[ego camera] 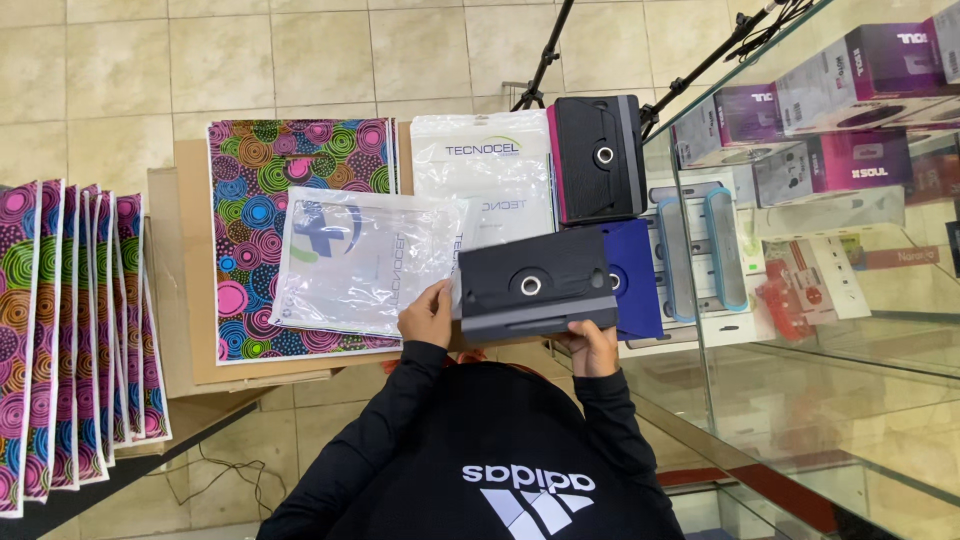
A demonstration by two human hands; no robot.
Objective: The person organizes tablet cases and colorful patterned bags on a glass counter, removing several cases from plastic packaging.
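At the worktop (190, 300) edge, left hand (427, 315) and right hand (595, 345) clamp the black tablet case (533, 285); clear bag (365, 260) at nine o'clock

Just one view here, high overhead, looking straight down on the person's shoulders and hands; the table (190, 330) sits mid-frame, tiled floor (100, 70) above, glass showcase (800, 380) filling the right side.

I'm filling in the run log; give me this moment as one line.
left hand: on clear plastic sleeve | right hand: holds black tablet case | beside: blue case, patterned bag
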